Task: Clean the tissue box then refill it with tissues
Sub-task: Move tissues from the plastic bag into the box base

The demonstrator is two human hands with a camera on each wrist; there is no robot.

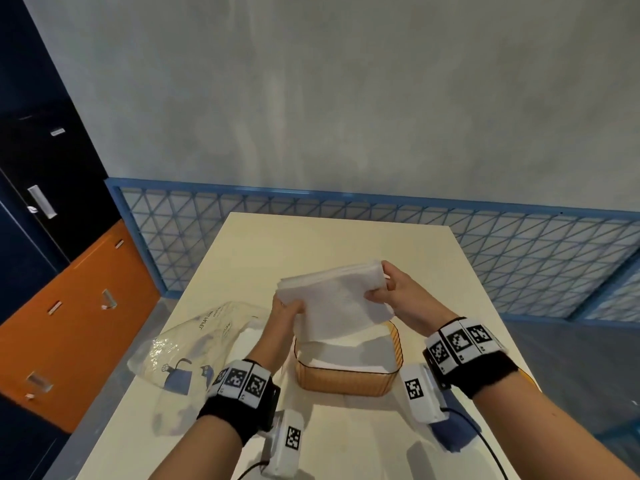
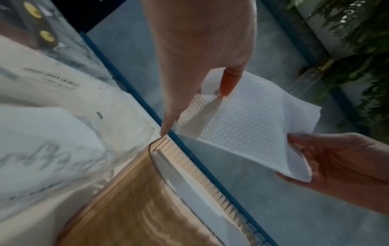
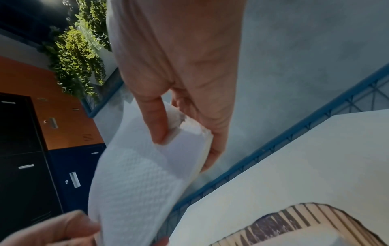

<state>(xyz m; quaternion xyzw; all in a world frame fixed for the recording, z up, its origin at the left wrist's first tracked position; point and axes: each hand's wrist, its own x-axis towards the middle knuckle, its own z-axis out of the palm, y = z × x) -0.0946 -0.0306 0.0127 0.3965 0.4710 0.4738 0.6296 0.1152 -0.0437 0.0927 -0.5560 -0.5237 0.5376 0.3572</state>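
Hands raised over mid-frame in the head view, both gripping one stack of tissues (image 1: pixel 337 299). Left hand (image 1: pixel 284 315) at the stack's lower left end, thumb on top, fingers curled beneath and hidden. Right hand (image 1: pixel 389 289) at the upper right end, thumb pressed on the top sheet, fingers wrapped round the far edge. Seen from the left wrist: thumb tip (image 2: pixel 228 83) pinching the embossed sheet, one finger stretched straight down toward the box corner. Seen from the right wrist: thumb (image 3: pixel 156 123) on top, fingers under the stack's thick edge, pinching it.

Stack held in the air, just above the tissue box (image 1: pixel 346 379), clear of its rim. Long axis running from lower left to upper right of the head frame; near sheets drooping down toward the box mouth. Box standing open-topped at lower centre on the table (image 1: pixel 346 244), its long side roughly across the frame, white tissue already lying inside.

Open tabletop beyond the box up to the far edge at mid-frame; bare strip also to the right of the box. Plastic wrapper (image 1: pixel 194 348) lying to the left of the box, reaching past the table's left edge. Blue cloth (image 1: pixel 457 434) at lower right, under the right wrist. Blue mesh fence (image 1: pixel 519 251) behind the table, well apart from the hands.
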